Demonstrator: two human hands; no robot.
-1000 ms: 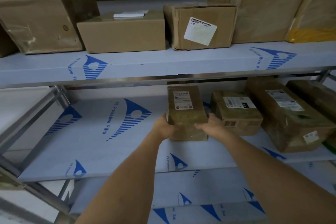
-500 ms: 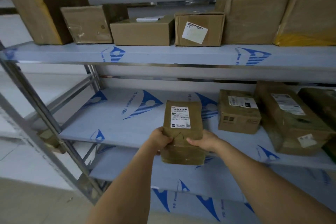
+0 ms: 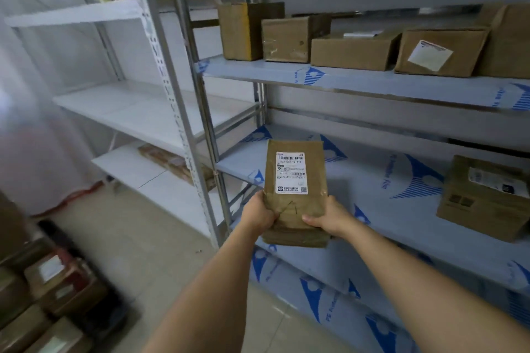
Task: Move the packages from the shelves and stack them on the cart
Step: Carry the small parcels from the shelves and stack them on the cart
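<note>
Package point(image 3: 295, 192) now off shelf point(image 3: 401, 209)

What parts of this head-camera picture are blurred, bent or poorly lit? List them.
Head view: the stacked boxes at the lower left are dark and smeared; the left edge is washed out in a pale haze; the shelf posts lean and bow from wide-angle distortion; the held package, gripped by the left hand and right hand, is fairly sharp, its label's barcode visible, small print unreadable.

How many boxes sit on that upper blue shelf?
5 visible: tall brown cardboard box, taped box, flat box, labelled box, and one cut off far right; more may be hidden.
</note>
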